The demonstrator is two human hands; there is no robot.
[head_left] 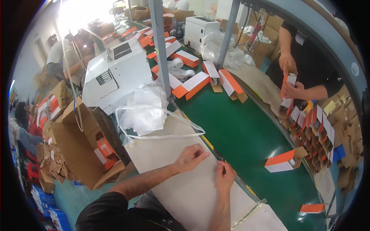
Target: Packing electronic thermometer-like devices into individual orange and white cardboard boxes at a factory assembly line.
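My left hand (191, 158) hovers above the pale work board (162, 158), close to the green conveyor belt (246, 131). Its fingers are loosely curved, with a gap to the thumb and nothing visible between them. To its right, my right hand (226, 178) is over the board's belt-side edge, fingers curled in and thumb against them; I see no object in it. The two hands are apart. Nearest on the belt is an orange-and-white carton (283, 161) with its brown end flap out. Clear plastic bags (144, 111) lie on the board beyond my left hand.
Orange-and-white cartons (194, 82) and plastic rolls crowd the belt's far part. A white machine (115, 73) stands far left, above a large brown box (77, 142) holding cartons. Grey metal posts (160, 46) rise ahead. Across the belt, a co-worker's hands (291, 86) hold a carton beside stacked cartons (314, 131).
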